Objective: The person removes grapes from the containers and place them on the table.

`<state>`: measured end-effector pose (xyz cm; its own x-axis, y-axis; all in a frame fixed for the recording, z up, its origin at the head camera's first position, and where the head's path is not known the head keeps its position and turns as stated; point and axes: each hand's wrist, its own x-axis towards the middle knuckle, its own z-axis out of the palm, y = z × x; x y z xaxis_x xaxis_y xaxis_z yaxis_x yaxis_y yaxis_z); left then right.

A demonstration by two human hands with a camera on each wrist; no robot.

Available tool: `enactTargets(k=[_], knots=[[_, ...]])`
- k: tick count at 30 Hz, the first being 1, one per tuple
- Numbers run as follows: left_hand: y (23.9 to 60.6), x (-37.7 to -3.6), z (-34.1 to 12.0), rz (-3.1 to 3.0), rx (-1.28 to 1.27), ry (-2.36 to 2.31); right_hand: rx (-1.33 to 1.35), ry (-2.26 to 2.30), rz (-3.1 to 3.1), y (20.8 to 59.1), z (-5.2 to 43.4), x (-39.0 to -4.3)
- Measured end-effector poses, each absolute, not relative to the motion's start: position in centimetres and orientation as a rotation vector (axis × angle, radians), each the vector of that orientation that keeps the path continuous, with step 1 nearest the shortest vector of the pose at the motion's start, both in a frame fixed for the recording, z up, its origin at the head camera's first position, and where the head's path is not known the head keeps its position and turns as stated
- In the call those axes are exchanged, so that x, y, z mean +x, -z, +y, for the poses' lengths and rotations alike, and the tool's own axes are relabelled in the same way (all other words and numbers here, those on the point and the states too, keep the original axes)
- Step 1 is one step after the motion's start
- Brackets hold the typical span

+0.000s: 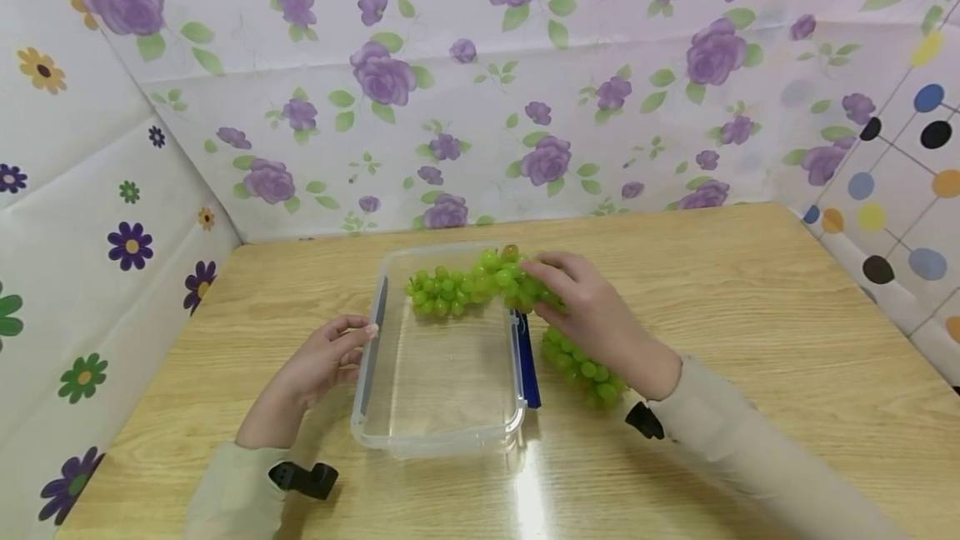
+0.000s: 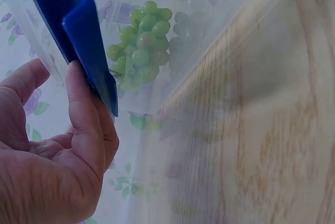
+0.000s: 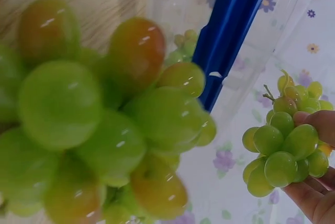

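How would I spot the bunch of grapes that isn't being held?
On the wooden table stands a clear plastic box. Just outside its blue-clipped right wall lies a green grape bunch, under the right hand. Unlike the held bunch over the box, it rests on bare wood.

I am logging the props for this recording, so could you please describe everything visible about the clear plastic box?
The clear plastic box is a shallow, see-through rectangular tub with rounded corners and no lid on, lying flat on the wooden table. A blue clip hangs at its right side and another sits at its left. A bunch of green grapes lies at its far end; the rest is bare. The left hand touches its left edge, fingers against the clip.
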<state>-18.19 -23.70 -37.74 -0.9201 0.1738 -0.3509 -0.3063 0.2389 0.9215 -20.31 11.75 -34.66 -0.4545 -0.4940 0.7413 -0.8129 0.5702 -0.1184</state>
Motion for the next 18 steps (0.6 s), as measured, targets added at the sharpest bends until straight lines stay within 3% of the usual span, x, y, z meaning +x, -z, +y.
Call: enactTargets(k=[18], knots=[[37.7, -18.4, -23.7, 2.11, -0.126, -1.756, 0.995, -0.572, -2.153, 35.5, 15.3, -21.4]])
